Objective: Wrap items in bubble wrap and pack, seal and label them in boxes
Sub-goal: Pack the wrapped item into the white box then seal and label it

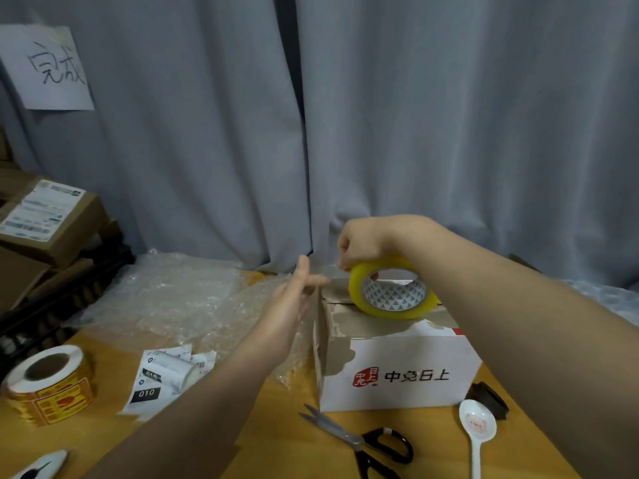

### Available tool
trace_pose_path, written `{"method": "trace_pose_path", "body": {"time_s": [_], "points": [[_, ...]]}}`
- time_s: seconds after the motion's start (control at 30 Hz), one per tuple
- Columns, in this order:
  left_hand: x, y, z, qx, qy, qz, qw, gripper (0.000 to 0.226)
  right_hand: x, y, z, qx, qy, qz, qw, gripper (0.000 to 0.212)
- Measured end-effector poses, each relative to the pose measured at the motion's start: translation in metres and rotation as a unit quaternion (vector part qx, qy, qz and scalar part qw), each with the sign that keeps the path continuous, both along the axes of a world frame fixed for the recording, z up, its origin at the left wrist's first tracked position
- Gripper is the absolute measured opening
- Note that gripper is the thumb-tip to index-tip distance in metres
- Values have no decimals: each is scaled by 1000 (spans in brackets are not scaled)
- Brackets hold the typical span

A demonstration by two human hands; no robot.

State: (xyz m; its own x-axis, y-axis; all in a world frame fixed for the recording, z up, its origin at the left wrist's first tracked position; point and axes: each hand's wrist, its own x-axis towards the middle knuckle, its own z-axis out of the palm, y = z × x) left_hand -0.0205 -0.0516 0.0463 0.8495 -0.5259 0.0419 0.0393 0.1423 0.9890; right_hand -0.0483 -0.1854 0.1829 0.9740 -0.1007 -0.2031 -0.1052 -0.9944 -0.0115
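A white and brown cardboard box (397,368) with red and black printed characters stands on the yellow table, its top flaps closed. A yellow roll of packing tape (390,305) rests tilted on the box top. My right hand (366,242) grips the roll's far edge from above. My left hand (294,302) is open and flat, fingers together, pressed along the box's upper left edge. Crumpled bubble wrap (173,299) lies on the table to the left of the box.
Black-handled scissors (366,440) and a white spoon (477,426) lie in front of the box. A yellow sticker roll (52,385) and printed labels (162,378) sit at the left. Labelled cardboard boxes (45,219) are stacked far left. A grey curtain (449,115) hangs behind.
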Motion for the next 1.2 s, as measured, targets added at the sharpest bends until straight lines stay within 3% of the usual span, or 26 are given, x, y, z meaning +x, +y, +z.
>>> {"method": "trace_pose_path", "body": {"time_s": [0.1,0.17,0.3,0.37,0.43,0.53,0.63,0.73,0.83,0.93,1.2], "points": [[4,6,6,5,22,16,1000,28,8,11,-1,-40,39,11,998,24],[4,5,6,12,46,40,998,15,12,17,-2,-67,54,16,996,30],[3,3,1,-37,110,70,991,8,11,14,-3,-110,-94,3,989,49],[3,3,-1,-73,155,83,982,5,6,4,-3,-46,-166,-15,985,49],[2,3,-5,-83,179,92,976,9,-3,-9,-5,90,-184,-25,978,51],[-1,4,-11,-75,189,100,974,13,-20,-21,-19,299,-214,-49,929,50],[-1,4,-14,-63,170,101,978,22,-28,-27,-30,372,-271,-66,885,55],[-2,1,-13,-39,151,105,982,23,-23,-19,-21,295,-268,-49,916,42],[-5,5,-14,-56,167,122,977,31,-18,-7,-8,146,-227,-31,962,40],[-4,14,-22,-55,167,141,974,41,-19,-8,-5,18,-188,-32,982,38],[-3,14,-29,28,168,130,977,29,-14,-10,-10,10,-164,-44,985,38]]}}
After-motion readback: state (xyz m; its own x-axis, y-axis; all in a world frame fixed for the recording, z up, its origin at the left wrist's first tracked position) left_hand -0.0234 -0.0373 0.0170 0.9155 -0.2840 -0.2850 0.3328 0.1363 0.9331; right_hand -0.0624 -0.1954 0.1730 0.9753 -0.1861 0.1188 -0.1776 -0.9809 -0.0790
